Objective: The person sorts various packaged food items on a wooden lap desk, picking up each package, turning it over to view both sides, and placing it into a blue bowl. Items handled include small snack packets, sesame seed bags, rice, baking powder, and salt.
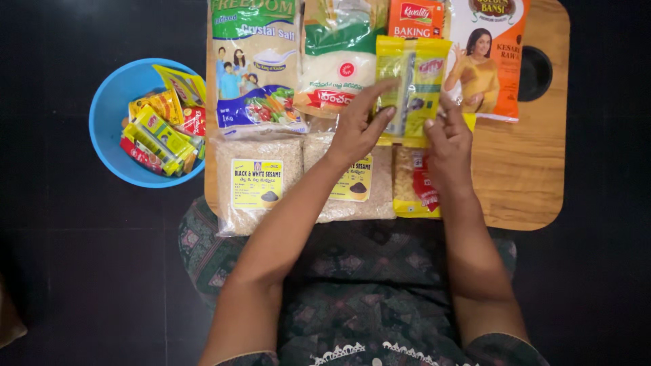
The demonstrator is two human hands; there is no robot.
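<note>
I look down at a wooden counter point(529, 176) with rounded corners, resting over my lap. My left hand point(358, 129) and right hand point(447, 139) both grip one yellow plastic packet point(412, 85), fingers pinching its left and right edges, near the middle of the counter.

Seven other packs lie around it. Four sit along the far edge: a green and white salt bag point(254, 61), a clear bag of white grains point(339, 54), a small orange box point(415, 19) and an orange and white flour bag point(491, 54). Three lie nearer me: two clear bags of pale seeds point(258, 183) and, partly under my right hand, one yellow and red packet point(415, 186).

Left of the counter stands one round blue plastic bowl point(112, 102), filled with a heap of small sachets point(166, 129), yellow and red; I cannot count them.
</note>
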